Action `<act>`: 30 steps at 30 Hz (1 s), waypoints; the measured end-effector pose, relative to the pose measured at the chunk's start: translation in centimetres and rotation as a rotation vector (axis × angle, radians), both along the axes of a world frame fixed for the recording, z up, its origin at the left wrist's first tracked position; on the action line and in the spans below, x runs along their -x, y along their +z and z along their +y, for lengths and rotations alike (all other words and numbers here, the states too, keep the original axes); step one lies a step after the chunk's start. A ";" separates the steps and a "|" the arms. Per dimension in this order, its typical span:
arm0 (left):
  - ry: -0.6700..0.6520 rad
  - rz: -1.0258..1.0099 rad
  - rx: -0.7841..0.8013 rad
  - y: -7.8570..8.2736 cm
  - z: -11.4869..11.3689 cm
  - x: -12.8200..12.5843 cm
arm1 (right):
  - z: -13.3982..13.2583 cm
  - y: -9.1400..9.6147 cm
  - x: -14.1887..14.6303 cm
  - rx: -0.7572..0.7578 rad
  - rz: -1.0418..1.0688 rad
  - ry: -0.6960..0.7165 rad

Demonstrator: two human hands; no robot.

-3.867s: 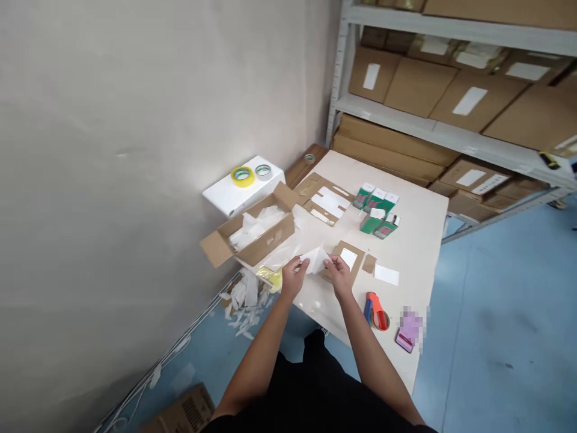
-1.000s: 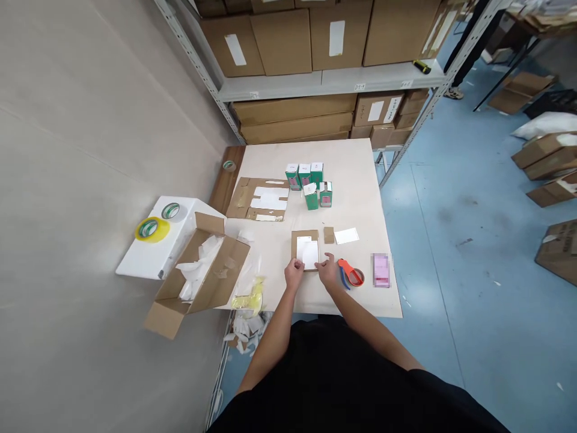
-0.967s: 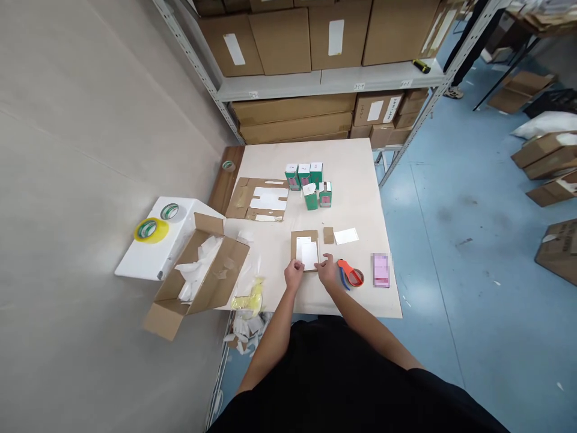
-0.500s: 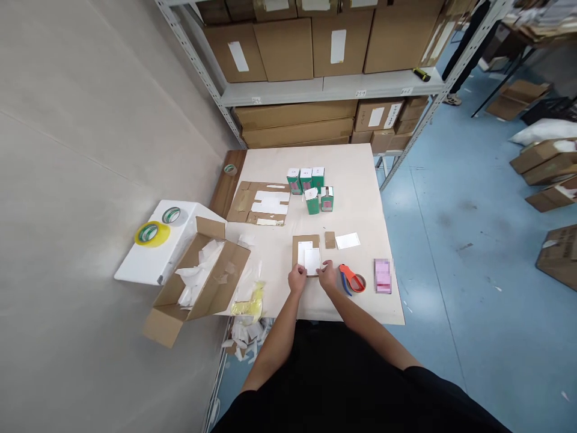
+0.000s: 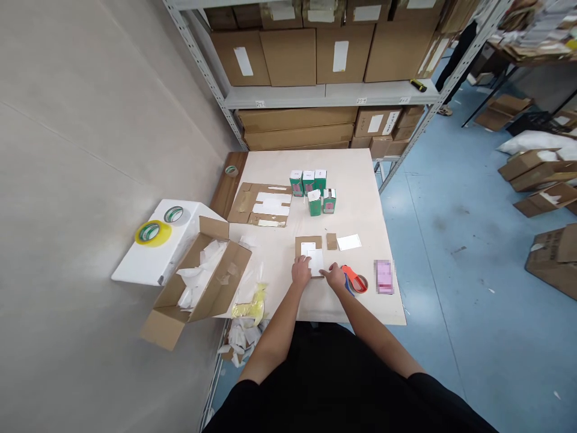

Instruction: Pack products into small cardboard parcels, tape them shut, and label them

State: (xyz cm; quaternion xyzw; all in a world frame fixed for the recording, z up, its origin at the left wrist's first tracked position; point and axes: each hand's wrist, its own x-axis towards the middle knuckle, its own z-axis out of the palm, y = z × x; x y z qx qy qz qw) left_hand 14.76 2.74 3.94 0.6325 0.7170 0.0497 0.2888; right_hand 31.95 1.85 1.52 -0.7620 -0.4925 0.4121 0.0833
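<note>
A small brown cardboard piece (image 5: 308, 242) lies near the table's front edge, with white paper sheets (image 5: 316, 260) on top of it. My left hand (image 5: 301, 270) rests on the left side of the sheets, its fingers stretched out over paper and cardboard. At the lower right corner of the top sheet, my right hand (image 5: 334, 275) pinches the edge between thumb and fingers. Just right of that hand lie red-and-blue scissors (image 5: 350, 275), partly over a roll of tape (image 5: 361, 284). Beyond the cardboard are a small brown cardboard square (image 5: 332, 242) and a white card (image 5: 349, 242).
Several green-and-white boxes (image 5: 314, 203) stand farther back, beside a flattened carton (image 5: 243, 204). An open carton (image 5: 220, 279) holding white paper is at the left, near tape rolls (image 5: 153, 233) on a white box (image 5: 130, 264). A pink item (image 5: 384, 277) lies right. Shelving (image 5: 288, 96) stands behind.
My left hand has moved up and laid its fingers over the sheets' left side. The right hand stays at the lower right corner. The whole view has shifted slightly.
</note>
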 end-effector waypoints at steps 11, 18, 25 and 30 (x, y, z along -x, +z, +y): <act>-0.166 -0.060 0.072 -2.0 -1.5 1.3 | -3.6 -5.3 2.6 -0.237 0.232 0.036; 0.023 -0.212 0.043 -1.5 -3.9 6.6 | -5.8 -5.1 6.3 -0.310 0.389 0.127; 0.163 -0.579 0.134 -3.0 -4.8 13.5 | -6.0 -3.9 9.9 -0.404 0.397 0.201; 0.298 -0.773 0.010 -3.6 -6.5 14.9 | -6.6 -3.1 10.3 -0.368 0.269 -0.067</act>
